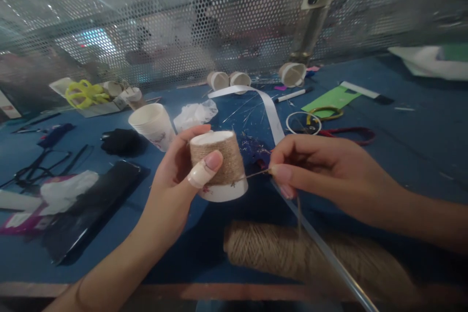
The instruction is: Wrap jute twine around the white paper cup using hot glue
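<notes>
While clear above table [402, 146], cup [219, 165] in closed grip of left hand [175, 190], twine [256, 174] in pinch of right hand [321, 170].

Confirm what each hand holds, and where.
Left hand grips the twine-wrapped cup by its side, thumb on the wrap. Right hand pinches the twine strand beside the cup.

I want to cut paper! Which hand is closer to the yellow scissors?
Left. The left hand, holding the twine-wrapped cup, is in front and to the right of the yellow scissors. The right hand, pinching the twine, is even farther right.
</notes>
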`<action>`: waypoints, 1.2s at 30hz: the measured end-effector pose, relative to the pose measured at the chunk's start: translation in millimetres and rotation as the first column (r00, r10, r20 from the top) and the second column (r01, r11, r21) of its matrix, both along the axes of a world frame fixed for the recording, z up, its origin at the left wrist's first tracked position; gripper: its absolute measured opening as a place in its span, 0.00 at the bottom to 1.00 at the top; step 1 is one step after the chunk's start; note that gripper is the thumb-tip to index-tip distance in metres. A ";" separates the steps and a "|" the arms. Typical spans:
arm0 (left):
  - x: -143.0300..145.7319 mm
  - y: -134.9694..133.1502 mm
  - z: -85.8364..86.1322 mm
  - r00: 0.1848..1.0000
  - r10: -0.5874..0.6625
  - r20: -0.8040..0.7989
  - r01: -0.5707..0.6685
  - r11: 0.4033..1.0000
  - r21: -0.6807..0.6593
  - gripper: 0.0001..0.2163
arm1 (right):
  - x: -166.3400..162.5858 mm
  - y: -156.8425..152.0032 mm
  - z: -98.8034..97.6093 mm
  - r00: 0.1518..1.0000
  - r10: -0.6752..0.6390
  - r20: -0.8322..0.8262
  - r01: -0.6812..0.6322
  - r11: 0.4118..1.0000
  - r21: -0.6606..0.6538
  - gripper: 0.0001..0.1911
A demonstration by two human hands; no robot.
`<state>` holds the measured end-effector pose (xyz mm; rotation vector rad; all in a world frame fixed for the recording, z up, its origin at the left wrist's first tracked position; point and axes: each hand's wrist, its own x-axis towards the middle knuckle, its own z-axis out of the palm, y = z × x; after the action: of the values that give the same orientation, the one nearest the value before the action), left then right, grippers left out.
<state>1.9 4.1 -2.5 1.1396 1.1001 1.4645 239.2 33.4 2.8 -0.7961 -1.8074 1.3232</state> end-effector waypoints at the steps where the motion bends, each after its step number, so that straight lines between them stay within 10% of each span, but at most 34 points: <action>1: -0.5 0.0 -0.1 1.000 0.007 -0.008 -0.007 1.000 -0.005 0.21 | 0.5 -0.3 -0.2 0.999 0.011 -0.033 -0.012 0.999 -0.036 0.06; 17: 0.6 -3.0 -0.9 0.999 -0.037 -0.018 0.036 0.998 -0.048 0.18 | -2.6 3.2 -7.4 1.000 0.019 -0.006 -0.020 0.986 -0.168 0.08; 36: -1.7 -6.5 -7.6 0.974 -0.224 0.018 0.224 0.975 -0.011 0.16 | -5.2 -6.6 -4.7 0.975 -0.116 0.191 0.083 0.981 0.174 0.08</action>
<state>0.1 -2.4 -10.2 1.1992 0.9356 1.2863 234.0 26.7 -1.9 -0.9434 -1.9768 1.0444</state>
